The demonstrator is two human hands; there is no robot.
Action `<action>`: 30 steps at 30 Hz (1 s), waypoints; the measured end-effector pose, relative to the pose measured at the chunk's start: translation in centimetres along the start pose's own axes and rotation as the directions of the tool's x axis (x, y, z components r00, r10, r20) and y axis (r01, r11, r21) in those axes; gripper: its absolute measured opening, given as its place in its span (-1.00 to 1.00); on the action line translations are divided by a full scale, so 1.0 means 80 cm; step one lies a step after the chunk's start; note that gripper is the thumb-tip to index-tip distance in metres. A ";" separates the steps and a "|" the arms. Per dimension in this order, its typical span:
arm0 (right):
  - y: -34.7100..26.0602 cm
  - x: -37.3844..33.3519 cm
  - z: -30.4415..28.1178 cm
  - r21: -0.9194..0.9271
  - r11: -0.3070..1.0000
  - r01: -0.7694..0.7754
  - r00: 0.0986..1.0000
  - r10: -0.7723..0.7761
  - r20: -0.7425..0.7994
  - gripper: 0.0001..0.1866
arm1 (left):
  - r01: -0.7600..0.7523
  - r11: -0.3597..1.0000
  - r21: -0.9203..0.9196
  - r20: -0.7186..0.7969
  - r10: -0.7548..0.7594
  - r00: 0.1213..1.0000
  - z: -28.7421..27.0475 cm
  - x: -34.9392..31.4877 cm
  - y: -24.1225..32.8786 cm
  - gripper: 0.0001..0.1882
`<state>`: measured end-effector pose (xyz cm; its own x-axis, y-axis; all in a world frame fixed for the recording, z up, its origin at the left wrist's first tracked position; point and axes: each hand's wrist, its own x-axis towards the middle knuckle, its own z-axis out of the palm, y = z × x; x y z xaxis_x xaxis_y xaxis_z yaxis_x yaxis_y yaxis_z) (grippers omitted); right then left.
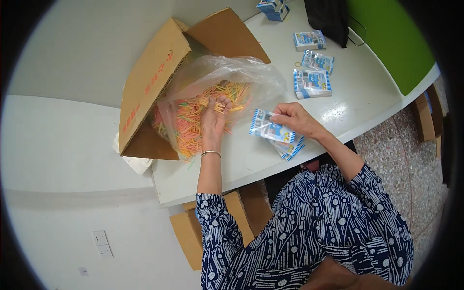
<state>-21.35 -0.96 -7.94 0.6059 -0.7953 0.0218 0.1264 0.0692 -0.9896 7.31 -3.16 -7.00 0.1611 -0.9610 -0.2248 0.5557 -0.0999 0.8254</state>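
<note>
1. Overhead, a white table (241, 164) fills the middle of the frame, seen from above by a seated person in a dark blue patterned top.
2. An open cardboard box (150, 82) lies on its side at upper left of centre, with a clear plastic bag (232, 72) spilling out of it.
3. Inside the bag is a heap of thin coloured sticks (186, 123), orange, yellow, pink and green, lying mostly slantwise from lower left to upper right.
4. The left hand (214, 118) reaches into the bag, fingers curled closed around a small bunch of sticks.
5. The right hand (295, 118), just right of centre, pinches a small blue and white packet (270, 128); its long axis runs from upper left to lower right.
6. More such packets lie under it on the table.
7. Three further packets (312, 83) lie at upper right, well apart from the hands, near a black bag (328, 17).
</note>
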 end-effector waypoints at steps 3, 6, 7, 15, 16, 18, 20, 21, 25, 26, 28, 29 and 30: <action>0.009 0.005 0.001 -0.109 0.993 0.038 0.998 -0.044 -0.053 -0.77 | -0.101 0.990 0.098 -0.003 0.102 0.995 0.044 -0.029 -0.004 -0.76; 0.007 0.006 0.008 -0.267 0.958 0.104 0.985 -0.136 -0.106 -0.72 | -0.154 0.985 0.081 0.073 0.148 0.986 0.069 -0.055 -0.009 -0.79; 0.001 0.004 0.011 -0.367 0.918 0.149 0.971 -0.206 -0.122 -0.70 | -0.156 0.984 0.081 0.068 0.151 0.986 0.080 -0.065 -0.009 -0.79; -0.004 0.004 0.018 -0.383 0.906 0.179 0.967 -0.234 -0.103 -0.68 | -0.207 0.962 0.177 0.021 0.206 0.978 0.118 -0.095 -0.056 -0.75; -0.003 0.003 0.018 -0.372 0.907 0.199 0.968 -0.242 -0.070 -0.69 | -0.203 0.963 0.177 0.021 0.203 0.979 0.123 -0.095 -0.060 -0.75; 0.004 0.003 0.017 -0.342 0.922 0.181 0.976 -0.212 -0.054 -0.73 | -0.230 0.950 0.210 0.004 0.235 0.972 0.131 -0.096 -0.064 -0.75; 0.002 0.003 0.017 -0.311 0.935 0.168 0.982 -0.186 -0.028 -0.76 | -0.249 0.946 0.207 0.019 0.250 0.968 0.128 -0.094 -0.065 -0.75; -0.003 0.003 0.015 -0.291 0.948 0.132 0.989 -0.145 -0.025 -0.76 | -0.267 0.942 0.202 0.035 0.265 0.964 0.127 -0.094 -0.066 -0.74; -0.004 0.004 0.006 -0.280 0.954 0.102 0.994 -0.111 -0.013 -0.67 | -0.285 0.949 0.136 0.031 0.284 0.958 0.124 -0.095 -0.062 -0.77; -0.007 0.003 0.006 -0.279 0.955 0.102 0.994 -0.109 -0.010 -0.67 | -0.296 0.949 0.104 0.048 0.292 0.955 0.121 -0.096 -0.060 -0.75; -0.013 -0.001 0.006 -0.152 0.988 -0.001 0.999 0.007 0.035 -0.66 | -0.303 0.950 0.071 0.064 0.298 0.952 0.122 -0.099 -0.056 -0.73; -0.012 -0.001 0.005 -0.152 0.988 -0.005 0.999 0.010 0.033 -0.66 | -0.300 0.951 0.075 0.053 0.297 0.953 0.127 -0.101 -0.054 -0.73; -0.010 -0.001 0.004 -0.120 0.992 -0.042 0.999 0.045 0.019 -0.67 | -0.298 0.951 0.080 0.041 0.296 0.954 0.130 -0.102 -0.053 -0.73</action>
<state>-21.28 -0.75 -7.09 0.6257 -0.7798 -0.0200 0.0056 0.0301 -0.9995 -4.82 2.45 -3.30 0.2848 -0.9573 0.0507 0.4155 0.1709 0.8934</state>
